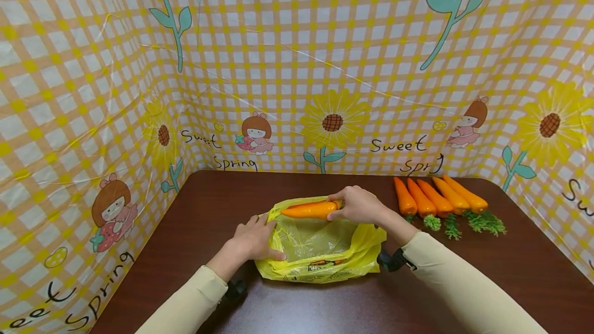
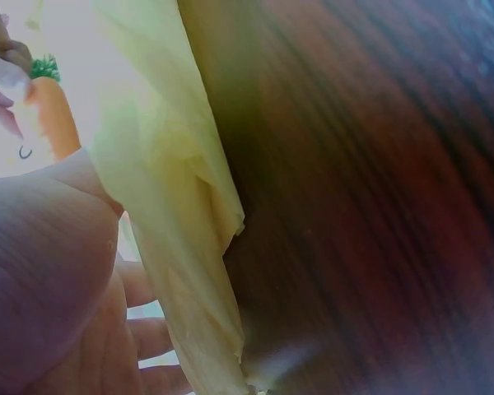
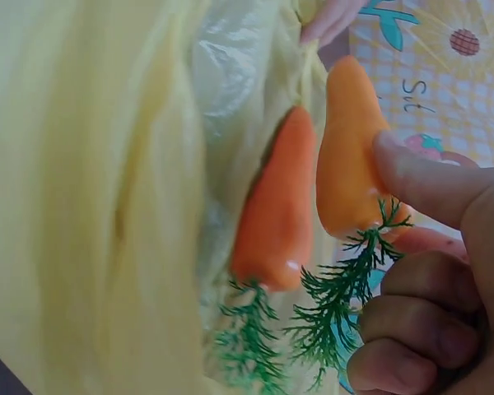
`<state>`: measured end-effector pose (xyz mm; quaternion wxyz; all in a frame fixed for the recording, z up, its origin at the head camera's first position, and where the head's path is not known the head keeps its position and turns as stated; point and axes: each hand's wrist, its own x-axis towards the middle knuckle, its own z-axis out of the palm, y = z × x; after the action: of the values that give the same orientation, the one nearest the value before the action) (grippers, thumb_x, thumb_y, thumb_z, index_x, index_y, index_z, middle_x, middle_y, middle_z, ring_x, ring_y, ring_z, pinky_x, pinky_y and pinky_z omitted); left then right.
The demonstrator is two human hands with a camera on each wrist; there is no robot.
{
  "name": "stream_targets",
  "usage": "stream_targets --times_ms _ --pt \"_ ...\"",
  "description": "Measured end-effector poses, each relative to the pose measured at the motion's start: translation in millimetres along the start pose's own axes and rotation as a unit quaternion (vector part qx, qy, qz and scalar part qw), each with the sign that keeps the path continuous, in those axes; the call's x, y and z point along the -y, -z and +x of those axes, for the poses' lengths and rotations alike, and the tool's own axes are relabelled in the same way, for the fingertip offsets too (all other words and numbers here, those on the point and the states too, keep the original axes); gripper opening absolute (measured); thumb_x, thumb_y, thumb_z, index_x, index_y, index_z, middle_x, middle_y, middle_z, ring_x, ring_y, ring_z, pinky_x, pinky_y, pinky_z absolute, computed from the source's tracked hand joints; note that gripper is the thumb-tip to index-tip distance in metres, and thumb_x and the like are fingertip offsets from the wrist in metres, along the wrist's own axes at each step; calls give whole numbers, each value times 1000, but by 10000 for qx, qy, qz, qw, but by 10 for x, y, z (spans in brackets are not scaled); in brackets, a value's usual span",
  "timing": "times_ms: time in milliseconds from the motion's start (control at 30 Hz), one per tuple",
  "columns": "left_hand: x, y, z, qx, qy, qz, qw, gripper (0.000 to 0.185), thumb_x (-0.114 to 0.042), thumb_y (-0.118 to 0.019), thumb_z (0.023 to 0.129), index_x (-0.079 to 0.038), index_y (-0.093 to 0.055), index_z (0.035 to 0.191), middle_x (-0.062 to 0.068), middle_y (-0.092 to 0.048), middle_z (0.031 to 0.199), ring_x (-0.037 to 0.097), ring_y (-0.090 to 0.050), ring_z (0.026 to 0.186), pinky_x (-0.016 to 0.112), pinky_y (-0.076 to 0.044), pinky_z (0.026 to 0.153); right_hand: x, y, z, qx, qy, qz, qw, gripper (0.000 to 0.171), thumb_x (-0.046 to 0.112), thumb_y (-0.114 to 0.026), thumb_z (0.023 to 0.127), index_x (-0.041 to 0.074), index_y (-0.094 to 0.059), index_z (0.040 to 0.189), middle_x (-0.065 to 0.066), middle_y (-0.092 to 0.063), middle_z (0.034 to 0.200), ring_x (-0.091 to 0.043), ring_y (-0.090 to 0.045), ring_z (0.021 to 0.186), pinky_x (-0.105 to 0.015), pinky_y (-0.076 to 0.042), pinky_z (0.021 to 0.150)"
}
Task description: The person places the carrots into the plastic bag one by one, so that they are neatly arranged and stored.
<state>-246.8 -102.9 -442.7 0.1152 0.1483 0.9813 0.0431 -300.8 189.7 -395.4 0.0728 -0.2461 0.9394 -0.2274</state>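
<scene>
The right hand [image 1: 357, 204] grips a carrot [image 1: 308, 211] by its leafy end, holding it level over the mouth of the yellow bag [image 1: 320, 246] on the table [image 1: 464, 282]. The left hand [image 1: 252, 238] pinches the bag's left rim, holding it open. Five more carrots [image 1: 436, 197] lie in a row to the right, well apart.

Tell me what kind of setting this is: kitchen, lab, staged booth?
Likely a staged tabletop booth, not a kitchen: a brown table walled on three sides by a checked sunflower backdrop, with plastic-looking toy carrots lined up beside a yellow plastic bag.
</scene>
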Motion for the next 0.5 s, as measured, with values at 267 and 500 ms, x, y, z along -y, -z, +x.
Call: stream_targets --times_ms 267,500 --pt "-5 -5 -7 -28 4 -2 10000 100 -72 -73 77 -16 -43 154 14 -33 162 37 -34 147 61 -39 106 -51 -168 14 -92 -36 -163 9998 55 33 -82 84 6 -69 130 6 -40 44 -8 -19 43 -24 -19 47" --pt "-8 1 2 -42 -7 33 10000 99 -71 -72 77 -15 -43 154 14 -34 162 37 -34 147 62 -39 107 -93 -238 28 -199 -136 -240 9994 55 35 -82 84 9 -69 131 5 -42 45 -9 -22 43 -24 -19 47"
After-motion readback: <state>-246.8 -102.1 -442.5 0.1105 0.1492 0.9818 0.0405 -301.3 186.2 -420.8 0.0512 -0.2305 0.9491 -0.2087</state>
